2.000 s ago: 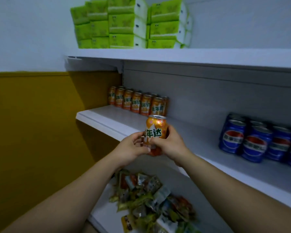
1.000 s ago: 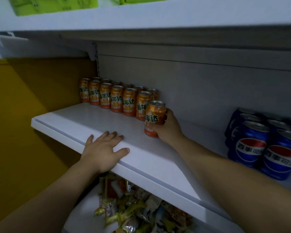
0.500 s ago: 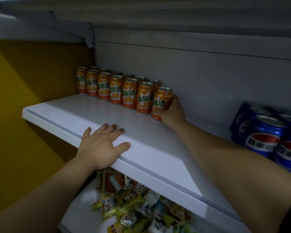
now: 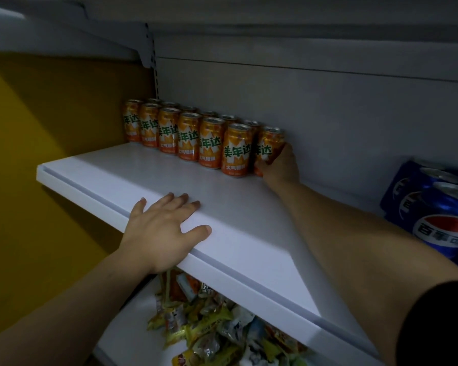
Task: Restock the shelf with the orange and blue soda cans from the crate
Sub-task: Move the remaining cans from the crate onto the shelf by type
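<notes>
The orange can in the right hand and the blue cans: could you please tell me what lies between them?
Head view: only the right hand gripping the orange can, then bare shelf to the blue cans.

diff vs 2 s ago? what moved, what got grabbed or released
The orange can moved from in front of the shelf, held in both hands, back to the right end of the orange row; the right hand still grips it. The left hand let go and now rests flat on the shelf's front edge. The orange row and the blue cans stayed put.
</notes>
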Demonstrator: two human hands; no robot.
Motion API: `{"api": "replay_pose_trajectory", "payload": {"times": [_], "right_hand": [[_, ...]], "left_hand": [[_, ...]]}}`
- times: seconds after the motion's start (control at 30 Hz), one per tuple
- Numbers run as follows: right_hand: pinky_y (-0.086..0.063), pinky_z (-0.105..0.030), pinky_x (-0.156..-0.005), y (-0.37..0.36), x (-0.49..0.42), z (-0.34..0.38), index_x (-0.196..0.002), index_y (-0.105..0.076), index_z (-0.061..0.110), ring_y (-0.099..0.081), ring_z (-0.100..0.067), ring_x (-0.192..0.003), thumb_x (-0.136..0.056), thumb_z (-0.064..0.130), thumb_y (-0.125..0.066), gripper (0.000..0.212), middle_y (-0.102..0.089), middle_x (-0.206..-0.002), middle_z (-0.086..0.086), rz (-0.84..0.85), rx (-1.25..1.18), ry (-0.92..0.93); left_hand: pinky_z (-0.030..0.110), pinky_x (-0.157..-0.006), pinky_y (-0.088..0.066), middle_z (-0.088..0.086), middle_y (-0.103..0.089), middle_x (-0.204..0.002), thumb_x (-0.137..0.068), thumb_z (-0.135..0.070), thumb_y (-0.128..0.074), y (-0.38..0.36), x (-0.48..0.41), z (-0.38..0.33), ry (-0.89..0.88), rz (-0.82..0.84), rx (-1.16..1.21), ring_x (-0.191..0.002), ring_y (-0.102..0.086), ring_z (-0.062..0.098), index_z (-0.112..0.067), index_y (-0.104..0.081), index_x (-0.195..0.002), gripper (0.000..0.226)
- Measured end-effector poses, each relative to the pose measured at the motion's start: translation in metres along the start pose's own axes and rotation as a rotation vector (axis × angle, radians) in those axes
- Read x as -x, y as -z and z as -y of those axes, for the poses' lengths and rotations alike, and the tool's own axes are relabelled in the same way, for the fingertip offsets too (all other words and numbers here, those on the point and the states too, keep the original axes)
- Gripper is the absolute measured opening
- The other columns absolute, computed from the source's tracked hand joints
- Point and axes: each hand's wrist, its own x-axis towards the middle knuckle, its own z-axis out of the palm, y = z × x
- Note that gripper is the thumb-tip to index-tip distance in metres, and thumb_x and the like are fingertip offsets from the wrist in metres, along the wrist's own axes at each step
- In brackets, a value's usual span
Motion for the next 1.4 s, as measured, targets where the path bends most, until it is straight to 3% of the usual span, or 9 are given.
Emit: {"api": "replay_pose_trajectory", "payload": {"times": [0.27,0.5,0.83,1.0,1.13,1.27,1.4], "right_hand": [[-0.039,-0.038,-0.101,0.002,-0.011,-0.008,-0.147,-0.027,0.006,-0.048,-0.032,-0.128,-0.084,0.029,-0.071,0.081,-0.048,-0.142,-0.016,0.000,0.049,0.010],[-0.036,-0.039,-0.103,0.005,-0.011,-0.010,-0.151,-0.019,0.006,-0.043,-0.039,-0.129,-0.089,0.031,-0.065,0.081,-0.035,-0.144,-0.023,0.045,0.113,0.002],[-0.039,-0.036,-0.103,0.013,-0.009,-0.006,-0.147,-0.028,0.008,-0.047,-0.031,-0.131,-0.088,0.031,-0.067,0.075,-0.047,-0.144,-0.014,0.109,0.061,-0.030],[-0.043,-0.035,-0.098,0.029,0.016,0.005,-0.142,-0.036,0.015,-0.051,-0.033,-0.124,-0.079,0.043,-0.072,0.078,-0.050,-0.139,-0.015,0.194,0.093,-0.043],[-0.041,-0.028,-0.088,0.066,0.048,0.018,-0.139,-0.046,0.021,-0.055,-0.032,-0.120,-0.083,0.044,-0.066,0.064,-0.054,-0.136,-0.013,0.359,0.276,0.052],[-0.040,-0.030,-0.095,0.122,0.079,0.036,-0.147,-0.034,0.011,-0.046,-0.030,-0.129,-0.089,0.046,-0.061,0.073,-0.041,-0.147,-0.014,0.390,0.409,0.070],[-0.036,-0.031,-0.102,0.180,0.110,0.050,-0.153,-0.020,0.014,-0.037,-0.028,-0.136,-0.090,0.054,-0.056,0.083,-0.027,-0.155,-0.011,0.371,0.467,0.076]], "left_hand": [[0.045,-0.118,-0.001,-0.018,-0.010,-0.158,-0.059,-0.079,0.006,0.001,0.002,-0.002,0.003,-0.002,-0.001,-0.146,-0.003,0.006,-0.047,-0.018,-0.146,0.096],[0.046,-0.118,0.000,-0.018,-0.010,-0.158,-0.060,-0.079,0.005,0.001,0.001,-0.001,-0.001,-0.001,0.002,-0.146,-0.003,0.006,-0.047,-0.018,-0.146,0.095],[0.045,-0.118,-0.001,-0.018,-0.011,-0.158,-0.059,-0.079,0.006,0.001,0.001,0.000,-0.002,0.011,-0.006,-0.146,-0.004,0.006,-0.047,-0.017,-0.146,0.095],[0.047,-0.117,-0.001,-0.016,-0.011,-0.158,-0.060,-0.080,0.004,0.004,-0.001,0.000,-0.011,0.060,-0.004,-0.146,-0.006,0.009,-0.045,-0.018,-0.146,0.096],[0.050,-0.117,0.001,-0.011,-0.007,-0.160,-0.083,-0.076,-0.015,0.013,-0.003,0.002,-0.024,0.170,-0.009,-0.147,-0.002,0.012,-0.042,-0.014,-0.148,0.073],[0.055,-0.116,0.002,-0.007,-0.002,-0.161,-0.090,-0.068,-0.027,0.029,-0.006,-0.001,-0.014,0.303,-0.003,-0.147,0.001,0.017,-0.037,-0.012,-0.150,0.069],[0.055,-0.115,-0.010,-0.003,-0.012,-0.160,-0.087,-0.068,-0.038,0.045,0.001,-0.030,-0.062,0.304,0.037,-0.147,-0.008,0.022,-0.034,-0.021,-0.149,0.073]]}}
